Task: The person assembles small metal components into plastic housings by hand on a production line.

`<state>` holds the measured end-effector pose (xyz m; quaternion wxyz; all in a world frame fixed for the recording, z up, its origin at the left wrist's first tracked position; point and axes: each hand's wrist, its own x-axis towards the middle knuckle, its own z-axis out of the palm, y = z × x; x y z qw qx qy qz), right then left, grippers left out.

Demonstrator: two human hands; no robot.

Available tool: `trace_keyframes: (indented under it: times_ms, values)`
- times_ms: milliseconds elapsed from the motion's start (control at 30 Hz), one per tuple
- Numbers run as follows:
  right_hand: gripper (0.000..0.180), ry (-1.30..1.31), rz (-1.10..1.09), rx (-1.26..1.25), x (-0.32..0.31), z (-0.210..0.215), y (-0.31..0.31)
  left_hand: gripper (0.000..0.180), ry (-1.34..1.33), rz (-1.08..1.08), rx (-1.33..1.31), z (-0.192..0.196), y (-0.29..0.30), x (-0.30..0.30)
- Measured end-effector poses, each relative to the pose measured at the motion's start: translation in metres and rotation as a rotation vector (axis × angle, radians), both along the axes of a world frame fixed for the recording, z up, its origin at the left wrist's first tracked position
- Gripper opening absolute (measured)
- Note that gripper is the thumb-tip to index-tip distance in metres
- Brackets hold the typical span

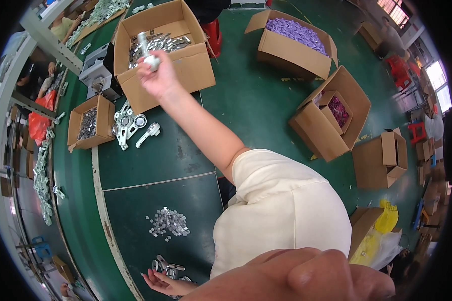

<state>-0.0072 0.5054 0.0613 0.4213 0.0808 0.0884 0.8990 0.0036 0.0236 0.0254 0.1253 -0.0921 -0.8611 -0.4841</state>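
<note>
My right hand (158, 78) is raised at the near side of a large cardboard box (165, 75). Its fingers are closed around a pale plastic part (151, 61) with a rounded end and a straight shank. Behind it, elongated shiny metal parts (173, 44) lie in that box. Low in the view, my left hand (168, 285) has its fingers stretched and apart, beside a small group of metal pieces (171, 268). A heap of small silvery squares (170, 222) lies on the dark green tabletop (130, 200). Pale green ring-ended parts (130, 124) lie near the large box.
A small carton (98, 120) of little metal pieces and a grey machine (98, 70) stand at the table's far left. On the right, floor cartons hold purple pieces (296, 34) and dark pink pieces (339, 111). A metal frame (50, 42) rises at left.
</note>
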Motion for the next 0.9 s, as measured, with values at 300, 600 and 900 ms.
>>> trace_keyframes:
  times_ms: [300,600,900]
  values:
    - [0.019,-0.481,1.012,0.830,-0.146,-0.041,-0.232,0.030,-0.081,0.116,0.167,-0.004,-0.017,-0.008]
    - [0.061,-0.735,0.691,1.606,-0.288,-0.090,-0.303,0.032,-0.024,0.060,-0.119,-0.005,-0.035,-0.011]
    - [0.045,-0.761,0.270,2.478,-0.178,-0.051,-0.285,0.088,-0.412,0.136,-0.822,-0.048,-0.052,0.000]
